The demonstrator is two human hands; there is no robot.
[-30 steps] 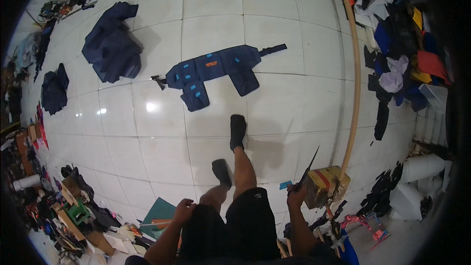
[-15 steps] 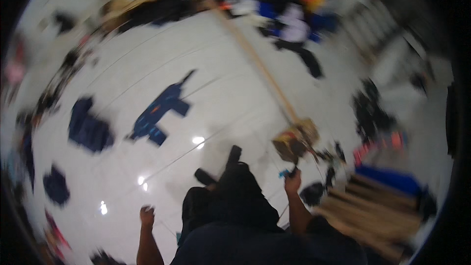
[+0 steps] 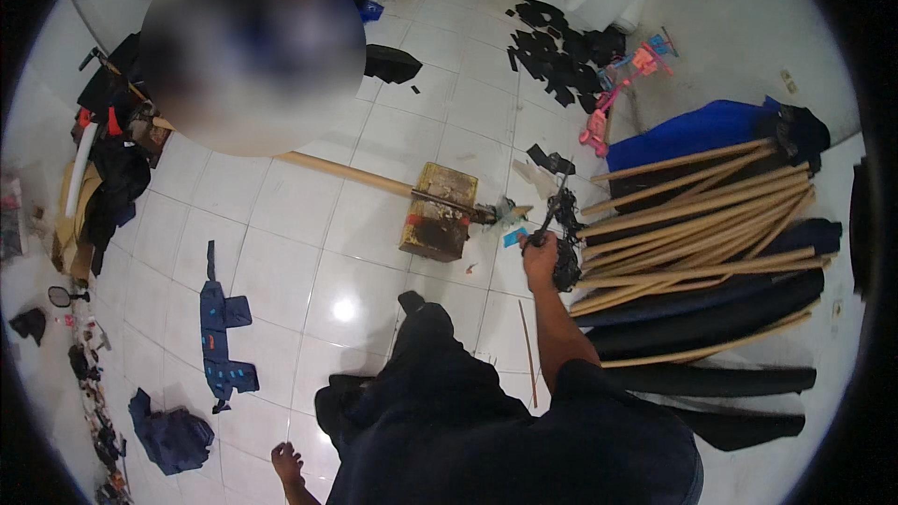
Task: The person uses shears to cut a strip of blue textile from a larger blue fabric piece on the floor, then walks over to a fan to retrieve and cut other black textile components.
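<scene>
My right hand (image 3: 540,260) is closed around dark-handled scissors (image 3: 552,210), their blades pointing away from me, near a heap of black scraps (image 3: 566,266). Beside its fingers is a small light-blue piece (image 3: 514,237); whether the hand holds it too, I cannot tell. A rusty yellowish tin (image 3: 435,234) stands to the left, with a long wooden pole (image 3: 351,173) lying across its top. Low at the left, my left hand (image 3: 288,460) hangs with nothing in it, fingers loosely apart. Navy cut fabric with blue marks (image 3: 215,337) lies flat beyond it, near a crumpled navy cloth (image 3: 173,435).
Many wooden poles (image 3: 702,224) lie on dark rolls and a blue sheet (image 3: 692,131) at the right. Black scraps (image 3: 552,51) and a pink toy scooter (image 3: 599,122) are farther off. A thin stick (image 3: 528,355) lies by my right forearm. Clutter (image 3: 94,178) lines the left wall.
My view has turned to the right, bringing the pole pile fully into sight. My right hand has gone forward beside the tin, still holding the dark tool. The left hand's fingers look looser.
</scene>
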